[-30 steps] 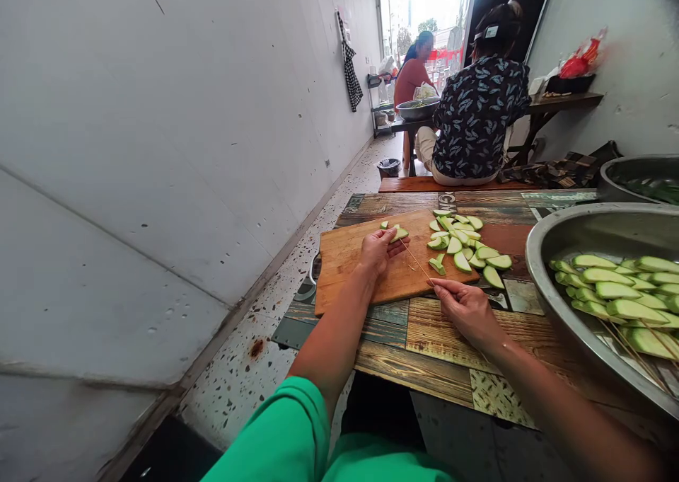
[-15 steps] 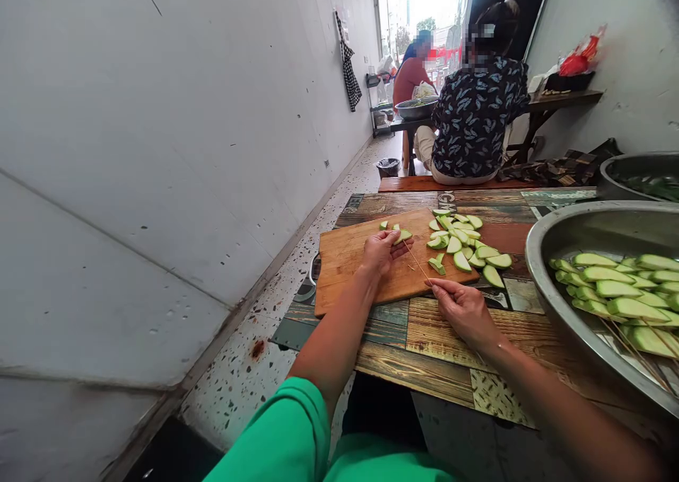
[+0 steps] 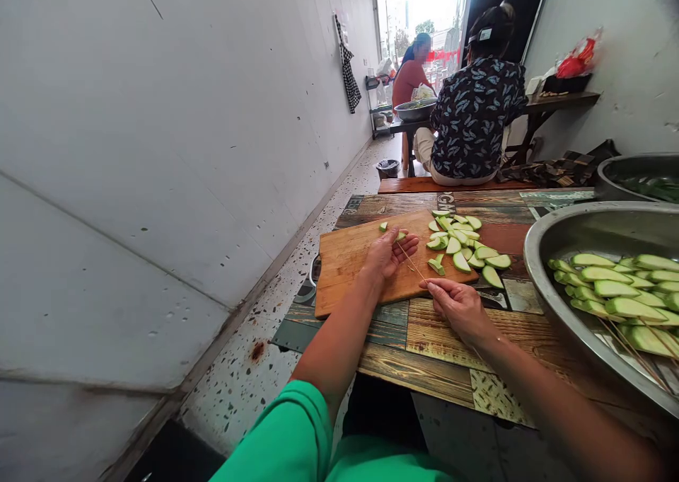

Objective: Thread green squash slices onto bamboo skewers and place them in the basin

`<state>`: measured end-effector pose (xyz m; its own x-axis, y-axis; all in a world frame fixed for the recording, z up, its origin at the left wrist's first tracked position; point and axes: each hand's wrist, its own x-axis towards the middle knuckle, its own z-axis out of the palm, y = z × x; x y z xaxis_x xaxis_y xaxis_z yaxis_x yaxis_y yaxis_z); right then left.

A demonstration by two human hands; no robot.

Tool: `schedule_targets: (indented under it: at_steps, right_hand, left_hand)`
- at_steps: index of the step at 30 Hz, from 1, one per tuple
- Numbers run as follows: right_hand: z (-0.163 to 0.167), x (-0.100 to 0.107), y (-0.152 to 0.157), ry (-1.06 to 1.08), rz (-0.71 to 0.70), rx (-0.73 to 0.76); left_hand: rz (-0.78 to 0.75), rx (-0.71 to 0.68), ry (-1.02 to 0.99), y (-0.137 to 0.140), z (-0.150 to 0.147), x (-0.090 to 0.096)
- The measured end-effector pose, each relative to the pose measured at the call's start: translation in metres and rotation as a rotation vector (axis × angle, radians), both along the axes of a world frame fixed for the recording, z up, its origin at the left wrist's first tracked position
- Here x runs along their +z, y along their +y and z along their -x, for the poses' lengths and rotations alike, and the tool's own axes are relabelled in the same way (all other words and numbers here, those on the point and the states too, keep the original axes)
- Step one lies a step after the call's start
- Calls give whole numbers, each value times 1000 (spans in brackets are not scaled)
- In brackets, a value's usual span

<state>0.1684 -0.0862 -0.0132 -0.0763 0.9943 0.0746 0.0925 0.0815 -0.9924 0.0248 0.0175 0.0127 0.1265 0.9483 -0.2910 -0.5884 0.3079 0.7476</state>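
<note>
My left hand (image 3: 391,253) is over the wooden cutting board (image 3: 344,270), palm turned up. Its thumb and fingertips hold a green-edged zucchini slice (image 3: 401,236), mostly hidden by the hand. A thin wooden skewer (image 3: 412,263) runs from there down to my right hand (image 3: 457,306), which pinches it near the board's front right corner. Whether the tip has entered the slice is hard to make out. Cut zucchini slices (image 3: 455,236) lie heaped at the board's right side and spill onto the table. A small offcut (image 3: 382,226) rests behind my left hand.
At the right stands a large metal basin (image 3: 535,255) holding skewered zucchini slices (image 3: 610,287). Behind it is another metal basin (image 3: 610,174) with dark green contents. A person in a patterned shirt (image 3: 477,121) sits on a bench (image 3: 403,185) beyond the patterned table (image 3: 440,333).
My left hand has turned its palm further up and its fingers have spread, so less of the slice shows. My right hand and the skewer have shifted slightly left.
</note>
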Motion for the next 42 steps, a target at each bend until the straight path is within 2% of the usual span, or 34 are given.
schedule_targets:
  at_steps: [3,5,23,28,31,35,39,42]
  right_hand:
    - [-1,0,0,45,90,44]
    - [-2,-1,0,42,100,47]
    - [-3,-7,-2,-17,-3,39]
    - [-3,-8,3,15,-22,-12]
    - [-4,-7,5,7,-41,-43]
    - [-5,-4,8,-13,-131,-104]
    - [-8,-2,12,2,-201,-187]
    - [-11,-1,10,-119,-314,-278]
  left_hand:
    - [33,7,-5,-3,-1,4]
    - [44,8,-27,-6,-1,8]
    - [8,-50,-24,-13,-11,4]
    - [6,-164,-1,-26,-25,8]
    - [-16,-170,-25,-33,-32,9]
    - [-6,-263,-1,-41,-43,4]
    - [-98,-368,59,-51,-54,1]
    - [-131,-382,53,-50,-50,7]
